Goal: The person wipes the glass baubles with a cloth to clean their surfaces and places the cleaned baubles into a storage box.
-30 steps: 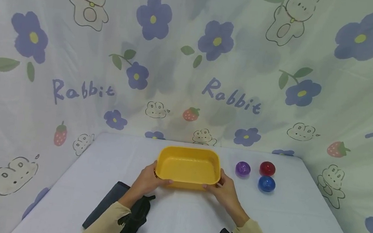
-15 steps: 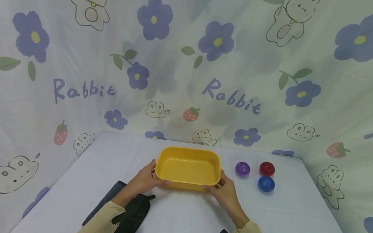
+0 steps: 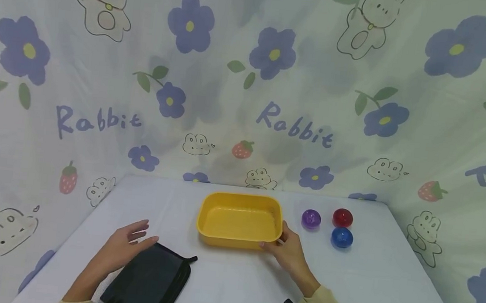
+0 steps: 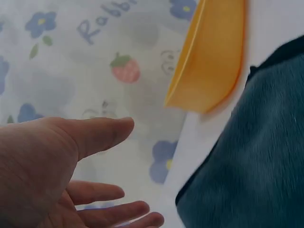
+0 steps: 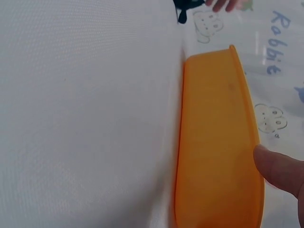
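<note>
A yellow plastic basin (image 3: 233,243) with rounded corners sits on the white table, nothing inside it. At its front right corner my right hand (image 3: 292,255) grips the side, thumb on the front rim and fingers round the right wall. The thumb (image 5: 280,168) shows against the rim in the right wrist view. My left hand (image 3: 121,247) is away from the basin, fingers spread and holding nothing. It hovers over the left edge of a flat, dark teal fabric case (image 3: 147,277) with black edging. In the left wrist view, the fuzzy case (image 4: 251,147) lies beside that hand.
Right of the basin, a shiny purple ball (image 3: 311,219) stands apart from a red ball (image 3: 342,218) and a blue ball (image 3: 342,237), which are close together. Behind the white table (image 3: 388,295) hangs a curtain (image 3: 224,80) printed with rabbits and flowers.
My left hand has let go of the basin's left side and moved left and toward me, uncovering more of the dark case. The right hand keeps its hold. The view has shifted slightly.
</note>
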Motion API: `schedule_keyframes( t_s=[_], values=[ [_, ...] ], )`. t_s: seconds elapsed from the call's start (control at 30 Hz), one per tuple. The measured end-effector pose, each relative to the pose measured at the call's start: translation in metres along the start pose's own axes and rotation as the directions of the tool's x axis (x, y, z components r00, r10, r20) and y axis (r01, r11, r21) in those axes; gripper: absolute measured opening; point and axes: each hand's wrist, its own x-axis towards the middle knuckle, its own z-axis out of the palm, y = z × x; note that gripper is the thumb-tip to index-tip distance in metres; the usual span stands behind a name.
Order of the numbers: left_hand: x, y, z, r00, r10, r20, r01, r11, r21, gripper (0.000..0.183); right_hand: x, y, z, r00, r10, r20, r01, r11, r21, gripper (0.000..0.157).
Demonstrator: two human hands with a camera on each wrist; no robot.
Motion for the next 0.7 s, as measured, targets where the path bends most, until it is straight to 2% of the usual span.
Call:
schedule_keyframes(
  t_s=[0.1,0.23,0.47,0.7],
  values=[
    [-0.008,-0.015,-0.006,0.998,-0.062,-0.004,0.062,0.997,0.04,0.087,0.0,0.001,0.0,1.0,0.005,0.002,-0.005,1.0,0.0,0.086],
    [-0.013,-0.029,-0.002,0.989,-0.146,0.003,0.145,0.983,0.112,0.094,0.001,0.002,0.0,1.0,0.003,0.005,-0.003,1.0,-0.004,0.086],
    [-0.017,-0.035,0.01,0.987,-0.161,-0.004,0.158,0.964,0.213,0.098,0.005,0.002,-0.001,1.0,0.012,0.004,-0.012,1.0,0.011,0.084],
    [-0.022,-0.037,0.015,0.982,-0.189,0.026,0.179,0.959,0.22,0.099,0.003,0.002,-0.001,1.0,0.015,0.008,-0.015,1.0,-0.001,0.084]
  ],
)
